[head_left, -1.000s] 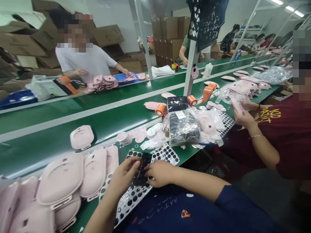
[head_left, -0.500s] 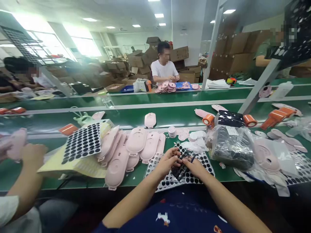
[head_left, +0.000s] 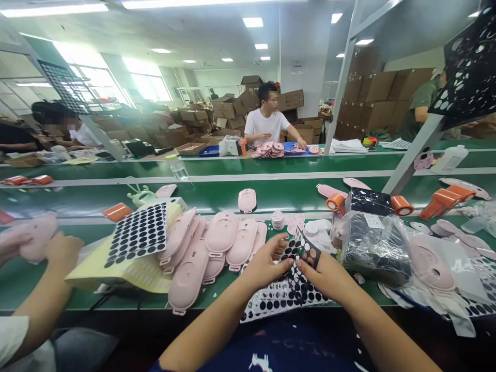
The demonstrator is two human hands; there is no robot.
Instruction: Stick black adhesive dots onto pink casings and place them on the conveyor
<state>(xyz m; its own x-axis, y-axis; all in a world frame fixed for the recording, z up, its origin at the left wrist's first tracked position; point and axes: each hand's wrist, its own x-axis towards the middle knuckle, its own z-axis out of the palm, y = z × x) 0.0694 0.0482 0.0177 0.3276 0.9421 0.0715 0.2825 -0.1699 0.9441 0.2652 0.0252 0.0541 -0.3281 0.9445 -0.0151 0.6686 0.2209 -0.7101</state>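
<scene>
My left hand [head_left: 264, 263] and my right hand [head_left: 326, 274] meet over a white backing sheet of black round stickers [head_left: 277, 298] at the near edge of the green belt. Both hands pinch a black perforated sticker strip [head_left: 305, 254], lifted and tilted up between them. The left fingers grip its left side and the right fingers its lower right. A pile of pink plastic shells [head_left: 211, 246] lies just left of my left hand.
A clear bag of black parts [head_left: 370, 243] sits to the right, with orange rollers [head_left: 401, 205] behind it. A dotted sticker sheet on yellow paper [head_left: 137, 235] lies left. A neighbour's hand [head_left: 62, 249] holds a pink shell at far left. Other people work across the belt.
The view swung from the right side round to the front. The black strip, held low over the sheet before, is now raised and tilted up between my hands.
</scene>
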